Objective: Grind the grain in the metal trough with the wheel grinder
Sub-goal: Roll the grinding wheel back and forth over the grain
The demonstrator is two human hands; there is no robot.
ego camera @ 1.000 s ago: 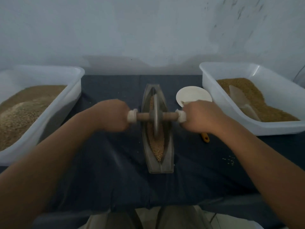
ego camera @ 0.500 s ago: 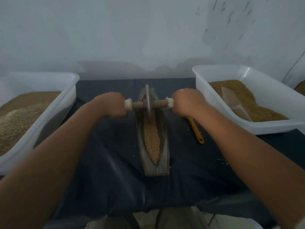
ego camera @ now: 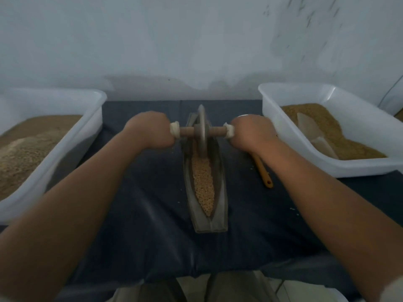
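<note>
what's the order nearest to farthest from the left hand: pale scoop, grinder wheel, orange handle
1. grinder wheel, just right of the left hand.
2. orange handle, right of the trough.
3. pale scoop, in the far right tub.

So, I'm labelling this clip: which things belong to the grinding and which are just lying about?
In use: wheel grinder, metal trough, grain, left hand, right hand.
Lying about: left tub, right tub, its scoop, orange-handled tool.
</note>
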